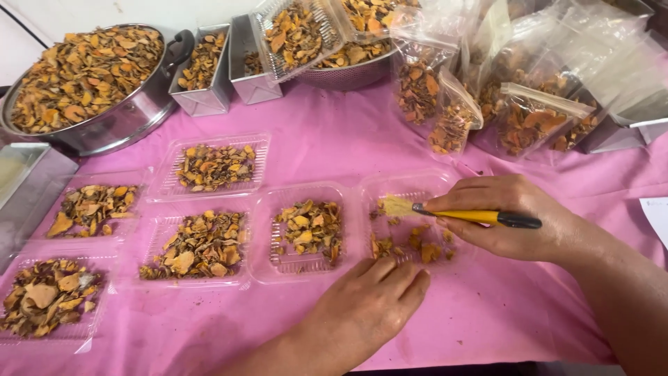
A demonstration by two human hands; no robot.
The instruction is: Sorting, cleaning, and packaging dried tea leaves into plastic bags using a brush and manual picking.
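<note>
— Our right hand (511, 216) pinches the yellow-handled brush (459, 214) firmly, bristles over the clear plastic tray (410, 182) right of centre. What is our left doing?

— Our left hand (369, 303) lies flat on the pink tablecloth (327, 132), holding nothing, fingertips at that tray's near edge beside the dried orange slices (417, 244).

— We judge light strokes best, the left steadying the tray.

— Yes, and clear of the filled trays (306, 230) to the left; the big metal pot (104, 118) sits upper left, the packed bags (529, 118) upper right.

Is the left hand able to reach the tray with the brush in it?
Probably yes: the left hand already rests at the near edge of that tray, with nothing between them.
</note>
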